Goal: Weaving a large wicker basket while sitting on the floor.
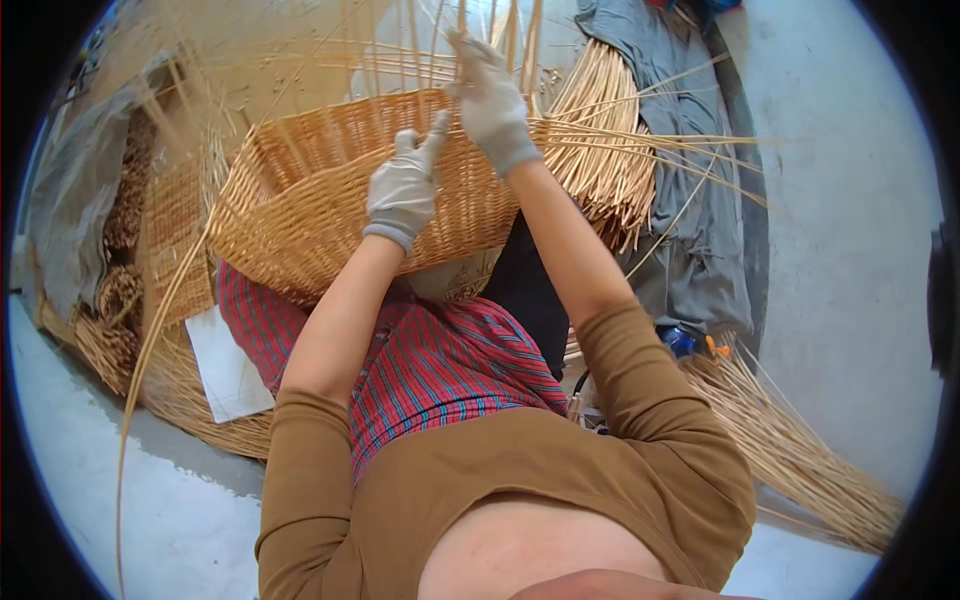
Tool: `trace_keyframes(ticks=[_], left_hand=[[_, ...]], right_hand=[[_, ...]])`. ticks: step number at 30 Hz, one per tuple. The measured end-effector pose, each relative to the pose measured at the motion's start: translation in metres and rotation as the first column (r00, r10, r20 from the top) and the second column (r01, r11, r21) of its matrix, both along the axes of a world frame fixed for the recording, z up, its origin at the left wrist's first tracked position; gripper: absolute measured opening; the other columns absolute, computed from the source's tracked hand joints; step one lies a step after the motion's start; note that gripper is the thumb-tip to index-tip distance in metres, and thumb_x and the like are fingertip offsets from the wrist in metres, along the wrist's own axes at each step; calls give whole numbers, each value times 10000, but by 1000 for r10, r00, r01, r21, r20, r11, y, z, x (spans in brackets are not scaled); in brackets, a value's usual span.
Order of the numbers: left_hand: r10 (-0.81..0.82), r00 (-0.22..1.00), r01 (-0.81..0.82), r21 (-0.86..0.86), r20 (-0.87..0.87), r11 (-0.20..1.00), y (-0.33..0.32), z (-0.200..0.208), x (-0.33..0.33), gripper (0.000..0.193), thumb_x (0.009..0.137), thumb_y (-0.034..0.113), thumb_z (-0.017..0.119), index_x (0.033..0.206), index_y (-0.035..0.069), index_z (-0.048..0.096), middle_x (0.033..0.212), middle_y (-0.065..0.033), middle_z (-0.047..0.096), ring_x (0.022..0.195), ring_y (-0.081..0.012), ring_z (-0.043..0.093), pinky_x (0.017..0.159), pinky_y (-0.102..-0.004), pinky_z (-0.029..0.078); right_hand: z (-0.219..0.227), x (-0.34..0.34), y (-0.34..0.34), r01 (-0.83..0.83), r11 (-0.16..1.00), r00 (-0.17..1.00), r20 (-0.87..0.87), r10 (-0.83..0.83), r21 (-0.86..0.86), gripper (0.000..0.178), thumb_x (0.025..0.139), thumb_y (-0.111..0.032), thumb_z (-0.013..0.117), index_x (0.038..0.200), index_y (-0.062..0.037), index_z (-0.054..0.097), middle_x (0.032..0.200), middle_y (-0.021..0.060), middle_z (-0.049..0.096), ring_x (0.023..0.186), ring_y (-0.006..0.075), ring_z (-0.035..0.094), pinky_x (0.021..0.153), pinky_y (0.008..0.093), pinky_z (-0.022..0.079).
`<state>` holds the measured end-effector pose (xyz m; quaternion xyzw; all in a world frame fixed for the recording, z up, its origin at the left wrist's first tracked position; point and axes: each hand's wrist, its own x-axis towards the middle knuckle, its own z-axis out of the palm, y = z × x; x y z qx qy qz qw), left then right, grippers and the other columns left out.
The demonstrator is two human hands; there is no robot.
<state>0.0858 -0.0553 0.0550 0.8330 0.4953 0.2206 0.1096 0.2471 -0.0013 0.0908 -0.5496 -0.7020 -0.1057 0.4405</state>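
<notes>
A woven wicker basket point(380, 210) with long walls lies tilted across my lap, with upright stakes rising from its far edge. My left hand point(403, 190), in a pale glove with a grey cuff, rests against the near wall. Its thumb and index finger are stretched apart toward the rim. Beyond it, my right hand point(488, 100), gloved alike, is raised over the rim at the basket's right end. Its fingertips reach up among the blurred stakes point(505, 35); motion smears them, and whether they grip a stake is unclear. Several loose rods point(660, 145) stick out to the right of the basket.
A thick bundle of cut rods point(605, 150) lies at the right beside grey cloth point(700, 230). More rods point(800, 450) spread at the lower right, near a blue object point(680, 342). At the left are bundled sticks point(120, 300), a grey cover point(75, 200) and a white sheet point(228, 370).
</notes>
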Motion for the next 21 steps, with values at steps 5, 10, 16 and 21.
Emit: trace_keyframes(ticks=[5,10,16,21], left_hand=[[7,969,3,39,-249,999,12,-12,9,725,839,55,577,1471,348,378,1082,-188,537,742,-336,659,657,-474,540],[-223,975,174,550,22,817,21,8,51,576,885,69,549,1407,305,485,1153,-183,516,742,-336,661,654,-460,548],[5,950,-20,-45,-312,999,13,10,129,588,896,70,533,1443,251,418,1153,-213,508,731,-309,677,608,-433,563],[-109,985,88,-154,-133,984,16,6,96,656,906,93,550,1496,307,358,1324,-230,502,921,-359,672,802,-469,549]], right_hand=[[-9,67,-8,-277,899,286,-864,414,339,366,916,38,566,1252,-89,493,1078,144,662,805,189,662,687,336,547],[-58,124,-67,137,978,764,-612,-204,-155,131,913,-90,679,981,-59,572,813,60,649,683,166,616,616,305,508],[-12,128,-7,530,751,672,343,-656,394,275,850,-215,699,1113,-137,667,815,132,668,729,309,659,757,436,500],[-83,133,-22,413,911,902,141,-409,3,219,859,-184,641,1077,-167,643,670,131,606,635,343,595,611,484,455]])
